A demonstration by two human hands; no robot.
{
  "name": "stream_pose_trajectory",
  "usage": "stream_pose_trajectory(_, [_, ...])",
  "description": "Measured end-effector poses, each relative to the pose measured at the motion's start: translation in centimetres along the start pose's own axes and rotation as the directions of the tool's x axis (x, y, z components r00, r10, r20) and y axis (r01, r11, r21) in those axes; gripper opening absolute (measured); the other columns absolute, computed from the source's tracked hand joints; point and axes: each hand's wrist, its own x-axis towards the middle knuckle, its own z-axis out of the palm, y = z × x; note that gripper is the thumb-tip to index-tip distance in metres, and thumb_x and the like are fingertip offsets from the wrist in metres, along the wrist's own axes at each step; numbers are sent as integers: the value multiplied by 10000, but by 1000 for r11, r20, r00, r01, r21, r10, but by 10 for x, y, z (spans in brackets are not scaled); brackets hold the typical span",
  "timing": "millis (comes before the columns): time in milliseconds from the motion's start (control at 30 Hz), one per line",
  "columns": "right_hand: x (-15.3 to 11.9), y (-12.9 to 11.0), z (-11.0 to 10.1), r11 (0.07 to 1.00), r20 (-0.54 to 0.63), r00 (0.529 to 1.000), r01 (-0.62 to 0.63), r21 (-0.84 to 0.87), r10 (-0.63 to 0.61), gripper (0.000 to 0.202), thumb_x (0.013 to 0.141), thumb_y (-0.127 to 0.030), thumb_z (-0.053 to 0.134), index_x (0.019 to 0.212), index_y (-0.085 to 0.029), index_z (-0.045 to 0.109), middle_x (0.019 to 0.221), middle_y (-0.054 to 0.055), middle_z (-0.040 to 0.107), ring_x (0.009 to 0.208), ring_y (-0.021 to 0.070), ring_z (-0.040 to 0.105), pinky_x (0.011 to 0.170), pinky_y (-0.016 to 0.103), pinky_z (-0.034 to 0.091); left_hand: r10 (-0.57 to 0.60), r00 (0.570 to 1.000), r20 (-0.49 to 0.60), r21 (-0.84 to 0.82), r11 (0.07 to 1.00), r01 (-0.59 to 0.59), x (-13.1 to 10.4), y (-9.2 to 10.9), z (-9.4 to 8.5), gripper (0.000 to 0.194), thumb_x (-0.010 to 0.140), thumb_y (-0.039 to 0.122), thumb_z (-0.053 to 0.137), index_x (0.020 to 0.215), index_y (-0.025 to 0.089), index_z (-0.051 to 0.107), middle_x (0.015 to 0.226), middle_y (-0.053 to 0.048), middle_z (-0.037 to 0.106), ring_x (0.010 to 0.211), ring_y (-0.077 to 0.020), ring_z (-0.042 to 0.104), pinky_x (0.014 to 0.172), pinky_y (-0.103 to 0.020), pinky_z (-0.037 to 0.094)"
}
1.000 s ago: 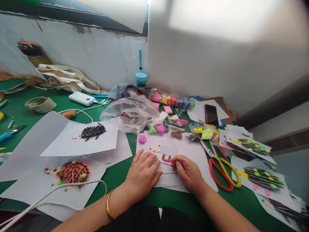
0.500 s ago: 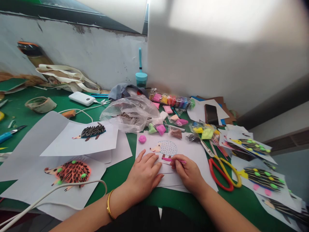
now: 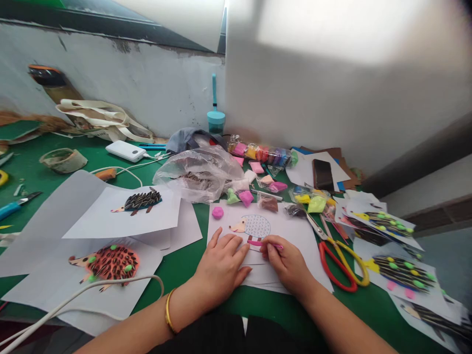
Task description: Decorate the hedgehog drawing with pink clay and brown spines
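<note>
My left hand lies flat with its fingers spread on the white paper in front of me. Pinched in my right hand is a thin pink tool, its tip at the feet of the hedgehog drawing. The drawing has a peach face, brown feet and a blue scalloped outline. A round lump of magenta clay rests on the paper's upper left.
Scissors lie right of the paper. Clay packets and a plastic bag sit behind it. Hedgehog pictures flank both sides; a white cable crosses the left one. A phone lies back right.
My left hand has shifted very slightly to the right on the paper. My right hand and the pink tool have hardly moved.
</note>
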Motion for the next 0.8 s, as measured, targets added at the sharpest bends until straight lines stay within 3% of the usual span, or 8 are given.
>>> stream_pose_trajectory(267, [-2, 2, -1, 1000, -73, 997, -8, 25, 9, 176, 993, -241, 423, 1035, -226, 593, 829, 6, 669, 733, 146, 643, 696, 270, 520, -13, 1000, 27, 4, 1000, 13, 0, 0, 0, 437, 906, 470, 584, 1275, 235, 589, 1248, -68, 623, 1206, -272, 525, 1187, -543, 186])
stream_pose_trajectory(567, [-4, 4, 0, 998, -107, 994, 24, 65, -17, 177, 995, -233, 429, 1073, -233, 588, 844, 6, 666, 744, 141, 645, 697, 271, 537, -27, 999, 26, 24, 999, 27, 2, 2, 2, 607, 871, 537, 610, 1378, 215, 515, 1270, -90, 621, 1233, -306, 522, 1179, -620, 180])
stream_pose_trajectory(800, [-2, 2, 1, 997, -64, 997, 35, 74, -31, 177, 995, -223, 434, 1082, -242, 588, 855, 2, 663, 757, 137, 638, 712, 270, 530, -22, 989, -147, 13, 1000, 25, 1, -4, 0, 475, 927, 378, 551, 1303, 87, 551, 1331, -192, 583, 1274, -287, 525, 1137, -505, 368])
